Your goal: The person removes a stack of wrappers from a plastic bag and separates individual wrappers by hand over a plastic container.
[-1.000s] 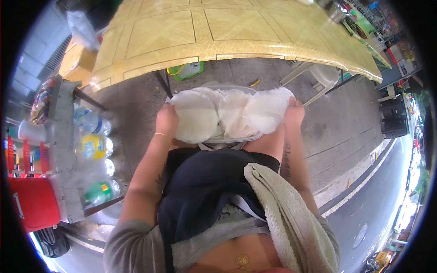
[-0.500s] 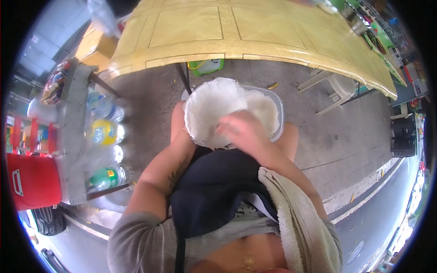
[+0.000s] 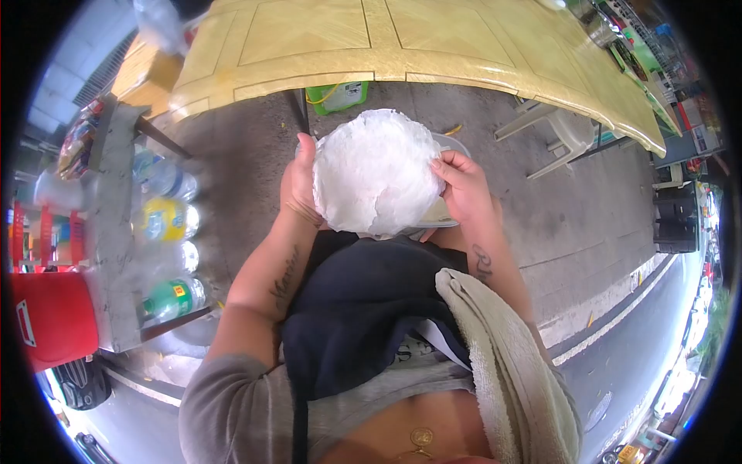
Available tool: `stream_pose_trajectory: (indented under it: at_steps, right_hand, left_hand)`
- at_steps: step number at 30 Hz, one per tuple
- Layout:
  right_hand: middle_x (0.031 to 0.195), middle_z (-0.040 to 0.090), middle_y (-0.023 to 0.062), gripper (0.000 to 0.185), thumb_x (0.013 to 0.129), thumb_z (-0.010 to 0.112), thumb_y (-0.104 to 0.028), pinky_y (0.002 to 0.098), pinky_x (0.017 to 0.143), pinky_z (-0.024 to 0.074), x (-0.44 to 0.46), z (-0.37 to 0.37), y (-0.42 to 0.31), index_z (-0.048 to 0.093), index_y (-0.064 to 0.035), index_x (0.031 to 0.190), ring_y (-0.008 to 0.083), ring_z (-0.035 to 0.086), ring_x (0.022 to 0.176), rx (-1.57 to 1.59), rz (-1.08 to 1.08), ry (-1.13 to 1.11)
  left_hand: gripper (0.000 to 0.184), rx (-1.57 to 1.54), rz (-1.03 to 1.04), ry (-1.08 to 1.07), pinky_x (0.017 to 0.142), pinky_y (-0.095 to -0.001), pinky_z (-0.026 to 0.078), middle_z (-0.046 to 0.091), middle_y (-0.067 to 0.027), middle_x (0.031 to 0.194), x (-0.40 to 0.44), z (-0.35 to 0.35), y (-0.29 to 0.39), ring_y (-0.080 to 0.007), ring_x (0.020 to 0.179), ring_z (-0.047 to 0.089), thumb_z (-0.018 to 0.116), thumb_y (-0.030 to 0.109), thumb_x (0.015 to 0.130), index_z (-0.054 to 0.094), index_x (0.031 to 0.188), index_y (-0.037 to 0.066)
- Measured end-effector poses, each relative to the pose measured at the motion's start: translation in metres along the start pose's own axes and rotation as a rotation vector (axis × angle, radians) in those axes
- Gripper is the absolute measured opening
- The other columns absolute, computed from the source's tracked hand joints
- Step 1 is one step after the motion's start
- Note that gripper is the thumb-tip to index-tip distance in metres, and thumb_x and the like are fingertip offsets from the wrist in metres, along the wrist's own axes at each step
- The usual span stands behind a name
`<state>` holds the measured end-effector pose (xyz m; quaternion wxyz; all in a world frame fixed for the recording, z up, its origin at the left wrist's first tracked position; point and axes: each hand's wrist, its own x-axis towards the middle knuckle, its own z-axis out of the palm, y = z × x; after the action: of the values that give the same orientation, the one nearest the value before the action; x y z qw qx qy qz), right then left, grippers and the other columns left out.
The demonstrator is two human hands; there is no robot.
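Observation:
A stack of thin, round white wrappers (image 3: 379,174) with ragged edges is held up above my lap, looking nearly flat. My left hand (image 3: 300,176) supports it at its left side, thumb pointing up beside the edge; the other fingers are hidden beneath. On the right side, my right hand (image 3: 464,184) pinches the rim between thumb and fingers. Behind the stack, a clear plastic tub (image 3: 457,145) rests at my lap, mostly covered; a pale sliver of its contents shows below my right hand.
A table with a yellow cover (image 3: 309,39) stands ahead, a green container (image 3: 340,97) beneath it. To the left are several plastic bottles (image 3: 166,220) and a red cooler (image 3: 54,317). A white plastic stool (image 3: 568,127) is at right. A towel (image 3: 495,348) hangs over my shoulder.
My right hand, blurred over the stack before, has moved to its right edge and now pinches it. The stack has shifted right, covering more of the tub.

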<state>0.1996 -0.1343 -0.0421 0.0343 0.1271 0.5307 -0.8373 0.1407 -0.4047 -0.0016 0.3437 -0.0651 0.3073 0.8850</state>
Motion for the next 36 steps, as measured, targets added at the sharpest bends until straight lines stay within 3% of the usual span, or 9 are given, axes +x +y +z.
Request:
stream_pose_trajectory:
  at_steps: [3, 6, 12, 18, 24, 30, 36]
  right_hand:
    - [0.098, 0.068, 0.0082, 0.013, 0.093, 0.066, -0.006, 0.0347, 0.084, 0.0526, -0.002, 0.006, 0.000, 0.065, 0.0014, 0.104, 0.0173, 0.064, 0.090, 0.098, -0.049, -0.004]
    - [0.108, 0.068, 0.0106, 0.020, 0.094, 0.064, -0.005, 0.0351, 0.089, 0.0523, 0.000, 0.008, 0.001, 0.062, 0.0024, 0.112, 0.0193, 0.065, 0.096, 0.221, -0.033, -0.070]
    - [0.126, 0.062, 0.0146, 0.050, 0.091, 0.063, -0.001, 0.0407, 0.096, 0.0532, -0.021, 0.019, -0.019, 0.045, 0.0020, 0.137, 0.0258, 0.065, 0.109, 0.276, 0.050, -0.216]
    - [0.123, 0.063, 0.0173, 0.063, 0.087, 0.062, 0.006, 0.0397, 0.087, 0.0588, -0.022, 0.015, -0.017, 0.038, -0.0038, 0.145, 0.0271, 0.067, 0.107, 0.136, 0.075, -0.251]
    - [0.120, 0.065, 0.0176, 0.076, 0.086, 0.063, 0.006, 0.0403, 0.089, 0.0581, -0.022, 0.011, -0.026, 0.028, -0.0074, 0.152, 0.0256, 0.068, 0.105, 0.052, 0.121, -0.384]
    - [0.128, 0.061, 0.0159, 0.081, 0.085, 0.066, 0.005, 0.0397, 0.093, 0.0557, -0.024, 0.028, -0.021, 0.025, -0.0046, 0.154, 0.0237, 0.064, 0.112, 0.025, 0.164, -0.373]
    - [0.130, 0.060, 0.0143, 0.074, 0.084, 0.064, 0.009, 0.0388, 0.096, 0.0534, -0.020, 0.041, -0.001, 0.033, -0.0017, 0.150, 0.0218, 0.064, 0.112, -0.053, 0.069, -0.267]
  left_hand:
    - [0.055, -0.131, -0.069, -0.254, 0.110, -0.0502, 0.042, 0.054, -0.0214, 0.141, 0.011, -0.036, -0.004, -0.0365, 0.127, 0.055, 0.054, 0.030, 0.097, 0.045, 0.145, 0.002]
    - [0.053, 0.208, -0.054, -0.184, 0.105, -0.0499, 0.048, 0.059, -0.0231, 0.133, 0.014, -0.037, -0.002, -0.0362, 0.119, 0.061, 0.055, 0.023, 0.095, 0.047, 0.140, -0.003]
    - [0.051, -0.028, -0.039, -0.088, 0.100, -0.0495, 0.051, 0.059, -0.0228, 0.131, 0.017, -0.033, -0.003, -0.0358, 0.117, 0.062, 0.058, 0.018, 0.094, 0.047, 0.138, -0.006]
    - [0.058, -0.199, -0.053, -0.172, 0.107, -0.0501, 0.046, 0.056, -0.0238, 0.136, 0.015, -0.026, 0.001, -0.0382, 0.122, 0.058, 0.056, 0.027, 0.096, 0.042, 0.142, -0.006]
    - [0.058, -0.213, 0.034, -0.081, 0.109, -0.0510, 0.044, 0.053, -0.0245, 0.139, 0.021, -0.030, -0.003, -0.0394, 0.127, 0.054, 0.054, 0.029, 0.098, 0.042, 0.144, -0.004]
    - [0.057, -0.257, 0.102, -0.094, 0.110, -0.0515, 0.043, 0.053, -0.0244, 0.140, 0.022, -0.031, -0.004, -0.0400, 0.127, 0.053, 0.051, 0.030, 0.099, 0.042, 0.144, -0.004]
    - [0.053, -0.252, 0.090, -0.066, 0.107, -0.0512, 0.045, 0.055, -0.0233, 0.138, 0.022, -0.037, -0.005, -0.0379, 0.126, 0.055, 0.053, 0.028, 0.098, 0.046, 0.140, -0.004]
